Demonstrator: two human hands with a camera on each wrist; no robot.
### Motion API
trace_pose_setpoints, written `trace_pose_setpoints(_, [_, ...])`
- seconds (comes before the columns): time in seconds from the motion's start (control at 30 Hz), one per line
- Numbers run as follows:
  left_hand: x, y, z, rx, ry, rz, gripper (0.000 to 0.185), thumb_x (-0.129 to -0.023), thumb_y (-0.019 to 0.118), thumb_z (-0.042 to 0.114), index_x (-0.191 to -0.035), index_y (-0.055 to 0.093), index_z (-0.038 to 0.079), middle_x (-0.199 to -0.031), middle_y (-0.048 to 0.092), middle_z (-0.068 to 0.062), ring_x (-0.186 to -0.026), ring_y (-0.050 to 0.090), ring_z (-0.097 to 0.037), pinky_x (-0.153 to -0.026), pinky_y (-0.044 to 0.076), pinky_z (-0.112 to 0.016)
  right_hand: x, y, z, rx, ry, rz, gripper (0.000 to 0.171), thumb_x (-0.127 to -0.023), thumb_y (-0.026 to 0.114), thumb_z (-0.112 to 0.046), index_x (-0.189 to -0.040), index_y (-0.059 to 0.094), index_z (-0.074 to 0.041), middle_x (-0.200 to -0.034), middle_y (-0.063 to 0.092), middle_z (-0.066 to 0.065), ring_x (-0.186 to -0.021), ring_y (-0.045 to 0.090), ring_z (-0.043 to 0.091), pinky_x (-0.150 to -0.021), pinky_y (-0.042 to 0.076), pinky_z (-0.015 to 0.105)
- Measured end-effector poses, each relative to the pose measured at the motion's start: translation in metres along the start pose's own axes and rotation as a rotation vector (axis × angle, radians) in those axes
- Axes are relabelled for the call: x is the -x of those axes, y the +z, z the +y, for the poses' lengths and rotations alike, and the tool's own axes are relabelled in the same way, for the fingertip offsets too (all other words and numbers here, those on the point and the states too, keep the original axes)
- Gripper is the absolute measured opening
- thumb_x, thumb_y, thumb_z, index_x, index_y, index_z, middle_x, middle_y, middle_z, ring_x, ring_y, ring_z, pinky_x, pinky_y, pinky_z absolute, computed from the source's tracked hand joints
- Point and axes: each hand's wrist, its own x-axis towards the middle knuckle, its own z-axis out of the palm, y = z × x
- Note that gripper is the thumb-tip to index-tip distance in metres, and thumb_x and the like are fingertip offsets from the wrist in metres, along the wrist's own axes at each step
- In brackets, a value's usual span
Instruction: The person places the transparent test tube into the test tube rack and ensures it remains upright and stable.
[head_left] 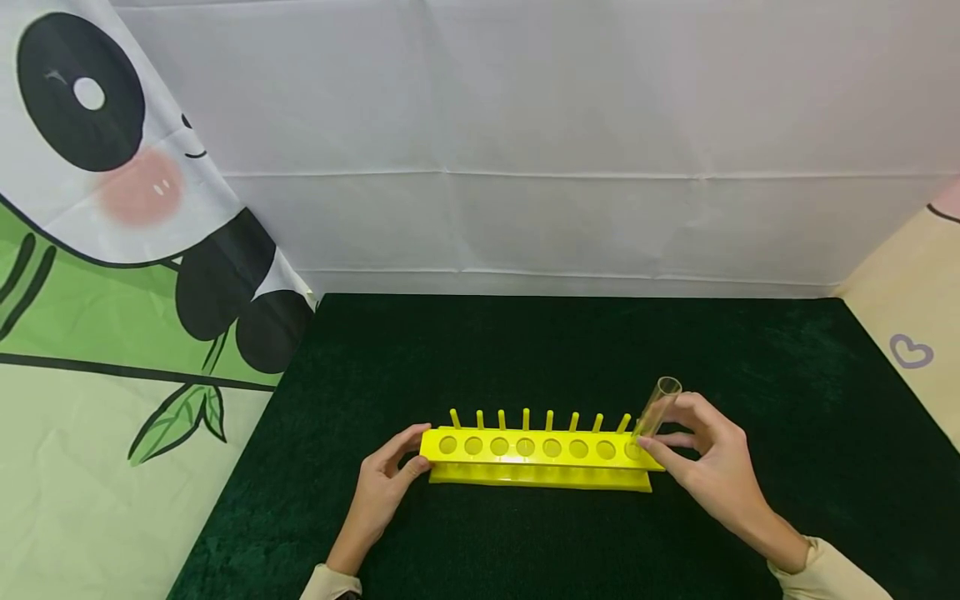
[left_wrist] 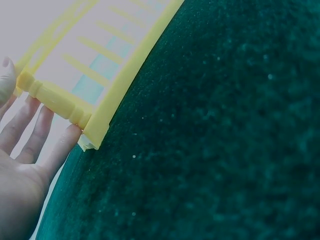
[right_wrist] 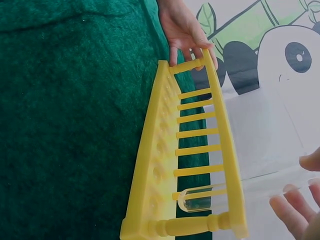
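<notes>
A yellow test tube rack (head_left: 540,450) stands on the dark green cloth, with a row of round holes and several pegs along its back. My left hand (head_left: 382,479) grips its left end, thumb at the top plate; the left wrist view shows fingers against the end post (left_wrist: 55,100). At the far right hole, my right hand (head_left: 708,454) holds a clear glass test tube (head_left: 657,408) between thumb and fingers. Through the top plate (right_wrist: 225,145) passes the tube's rounded bottom (right_wrist: 195,200), close to the lower plate (right_wrist: 155,150); contact there I cannot tell.
Green cloth (head_left: 570,358) covers the table around the rack. A white sheet (head_left: 525,225) hangs behind the table's far edge. Printed panda cloth (head_left: 165,292) lines the left side, and a cream cloth (head_left: 907,317) lines the right.
</notes>
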Motion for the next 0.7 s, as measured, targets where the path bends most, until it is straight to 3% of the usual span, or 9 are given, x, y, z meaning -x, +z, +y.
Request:
trace_pose_setpoints(0.43, [0.002, -0.002, 0.004, 0.003, -0.020, -0.004, 0.040, -0.092, 0.062, 0.015, -0.130, 0.054, 0.008, -0.122, 0.059, -0.003, -0.109, 0.055, -0.020, -0.087, 0.051, -0.030, 0.003, 0.004, -0.001, 0.000, 0.019, 0.000, 0.044, -0.073, 0.071, 0.016, -0.110, 0.053, -0.001, -0.108, 0.055, 0.004, -0.099, 0.059, 0.010, -0.072, 0.056, 0.025])
trace_pose_setpoints(0.7, [0.006, 0.001, 0.030, -0.012, -0.014, -0.011, 0.036, -0.093, 0.061, 0.014, -0.128, 0.056, 0.012, -0.122, 0.059, -0.006, -0.107, 0.055, -0.019, -0.086, 0.052, -0.029, 0.005, 0.006, -0.003, -0.009, 0.016, 0.026, 0.043, -0.072, 0.071, 0.016, -0.108, 0.054, 0.001, -0.106, 0.056, 0.003, -0.097, 0.059, 0.009, -0.071, 0.056, 0.024])
